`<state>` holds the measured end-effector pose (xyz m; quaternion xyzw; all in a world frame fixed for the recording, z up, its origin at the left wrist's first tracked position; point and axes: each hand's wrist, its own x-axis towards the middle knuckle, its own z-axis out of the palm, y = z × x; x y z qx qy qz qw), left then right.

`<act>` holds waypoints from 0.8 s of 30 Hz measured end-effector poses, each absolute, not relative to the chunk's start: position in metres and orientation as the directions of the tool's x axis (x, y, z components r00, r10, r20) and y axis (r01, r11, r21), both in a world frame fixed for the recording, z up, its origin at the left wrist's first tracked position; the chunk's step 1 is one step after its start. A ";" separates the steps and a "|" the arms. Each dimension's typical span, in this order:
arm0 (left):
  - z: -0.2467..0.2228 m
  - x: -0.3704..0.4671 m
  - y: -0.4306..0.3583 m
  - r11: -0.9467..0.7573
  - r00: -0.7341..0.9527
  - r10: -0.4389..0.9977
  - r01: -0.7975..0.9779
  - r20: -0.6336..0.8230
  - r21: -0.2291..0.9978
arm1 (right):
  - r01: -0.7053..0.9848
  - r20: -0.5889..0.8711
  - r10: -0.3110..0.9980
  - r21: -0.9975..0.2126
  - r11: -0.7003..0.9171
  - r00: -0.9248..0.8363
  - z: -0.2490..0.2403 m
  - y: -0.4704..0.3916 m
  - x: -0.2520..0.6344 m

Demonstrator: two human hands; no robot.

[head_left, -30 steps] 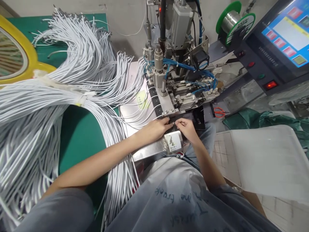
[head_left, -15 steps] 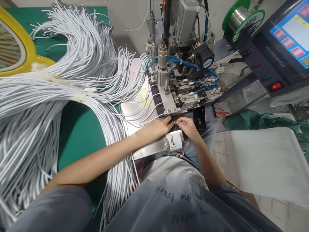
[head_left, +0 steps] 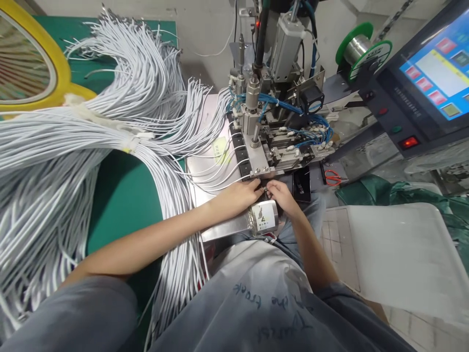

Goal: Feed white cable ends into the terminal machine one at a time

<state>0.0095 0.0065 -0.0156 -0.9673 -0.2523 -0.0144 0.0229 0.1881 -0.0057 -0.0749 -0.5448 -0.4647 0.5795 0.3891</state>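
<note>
My right hand [head_left: 281,196] is closed in a pinch on a small shiny metal piece [head_left: 266,189], too small to name surely. Just left of it, my left hand [head_left: 244,193] bends its fingers at the front edge of the soldering machine [head_left: 260,164], and what they hold is hidden. White cables [head_left: 216,173] run from the left into the black slotted holder [head_left: 239,149] along the machine's side. Below my hands sits a small metal box with a white label [head_left: 266,216].
Thick bundles of white cable [head_left: 146,151] cover the green mat [head_left: 120,195]. A yellow racket [head_left: 60,63] lies upper left. At right are a solder wire spool [head_left: 357,49], a control screen [head_left: 436,73], red-handled scissors [head_left: 332,178] and a white plastic tray [head_left: 399,244].
The view has shifted slightly, so the machine and screen appear a little lower. Both hands stay together at the machine's front edge, with the right hand still pinching the small metal piece.
</note>
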 end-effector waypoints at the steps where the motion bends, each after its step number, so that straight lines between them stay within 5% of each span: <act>1: -0.014 0.009 0.005 -0.866 0.867 0.498 0.499 0.031 -0.046 | 0.053 -0.260 0.957 -0.965 -0.255 -0.130 -0.076 -0.006 0.188; 6: 0.000 0.006 -0.001 -0.826 0.823 0.564 0.560 -0.074 -0.060 | 0.125 -0.142 0.980 -0.984 -0.126 -0.136 -0.086 -0.003 0.188; 10: 0.007 0.004 -0.003 -0.795 0.788 0.606 0.605 -0.105 -0.043 | 0.277 -0.002 0.992 -0.960 -0.038 0.129 -0.081 -0.011 0.194; 14: 0.007 0.004 -0.006 -0.677 0.664 0.736 0.720 -0.135 -0.151 | 0.312 0.180 0.892 -0.949 0.046 0.414 -0.057 -0.052 0.178; 16: 0.006 0.005 -0.007 -0.622 0.606 0.783 0.763 -0.141 -0.177 | 0.335 0.188 0.939 -0.938 0.085 0.288 -0.046 -0.081 0.155; 18: 0.005 0.005 -0.008 -0.611 0.594 0.792 0.772 -0.141 -0.177 | 0.330 0.063 0.993 -0.939 0.093 -0.100 -0.043 -0.108 0.126; 21: 0.004 0.005 -0.008 -0.623 0.608 0.783 0.766 -0.134 -0.162 | 0.337 -0.178 0.817 -0.941 0.021 -0.548 -0.051 -0.132 0.087; 24: 0.003 0.003 -0.006 -0.630 0.622 0.776 0.762 -0.103 -0.152 | 0.333 -0.291 0.706 -0.939 -0.082 -0.645 -0.064 -0.137 0.068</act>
